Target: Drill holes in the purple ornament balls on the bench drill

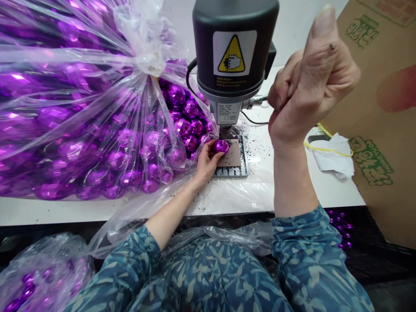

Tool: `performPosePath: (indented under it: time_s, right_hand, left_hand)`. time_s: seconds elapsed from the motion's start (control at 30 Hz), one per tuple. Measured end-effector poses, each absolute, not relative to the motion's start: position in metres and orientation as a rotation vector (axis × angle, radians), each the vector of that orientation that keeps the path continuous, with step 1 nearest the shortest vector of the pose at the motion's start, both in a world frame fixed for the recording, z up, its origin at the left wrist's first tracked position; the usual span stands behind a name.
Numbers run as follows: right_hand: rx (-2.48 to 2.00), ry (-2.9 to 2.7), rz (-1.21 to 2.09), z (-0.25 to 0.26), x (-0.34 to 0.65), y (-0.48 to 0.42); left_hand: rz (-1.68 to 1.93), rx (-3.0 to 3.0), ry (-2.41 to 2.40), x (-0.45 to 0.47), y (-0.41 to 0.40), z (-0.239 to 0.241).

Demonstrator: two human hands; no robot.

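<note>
My left hand (207, 164) pinches a shiny purple faceted ball (221, 146) between fingertips and thumb. The ball sits over a brown square board (234, 157) on the slotted metal base (231, 172) of a black-topped bench machine (227, 93) that looks like a small drill press. Right above the ball is the machine's spindle; its tip is hard to make out. Raised at the machine's right side, my right hand (308, 82) is closed in a fist, thumb up, round the end of the machine's metal lever (259, 100).
A big clear plastic bag (146, 60) full of purple balls lies left, its opening by the machine. Dark shavings dot the white table (260, 190). Right are a white cloth (336, 156), a yellow cord (328, 150) and a cardboard box (383, 130). Another bag (48, 264) is below left.
</note>
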State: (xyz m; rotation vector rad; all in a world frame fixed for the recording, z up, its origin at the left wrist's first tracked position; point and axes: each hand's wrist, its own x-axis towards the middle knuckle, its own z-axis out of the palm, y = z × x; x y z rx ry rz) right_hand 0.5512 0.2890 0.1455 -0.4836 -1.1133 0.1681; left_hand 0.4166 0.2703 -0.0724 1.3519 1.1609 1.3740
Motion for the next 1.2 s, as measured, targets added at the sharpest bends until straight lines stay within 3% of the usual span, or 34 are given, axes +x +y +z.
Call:
performPosePath:
  time_s: [0.47, 0.8, 1.2]
  right_hand:
    - [-0.397, -1.121, 0.247, 0.141, 0.554, 0.286]
    - [-0.615, -1.129, 0.081, 0.114, 0.557, 0.278]
    - [-0.373, -1.070, 0.056, 0.097, 0.555, 0.283]
  left_hand:
    - [1.365, 1.388, 1.143, 0.427, 0.271, -0.069]
    - [1.363, 1.387, 1.140, 0.427, 0.272, -0.072]
    - [1.366, 1.380, 1.158, 0.428, 0.271, -0.073]
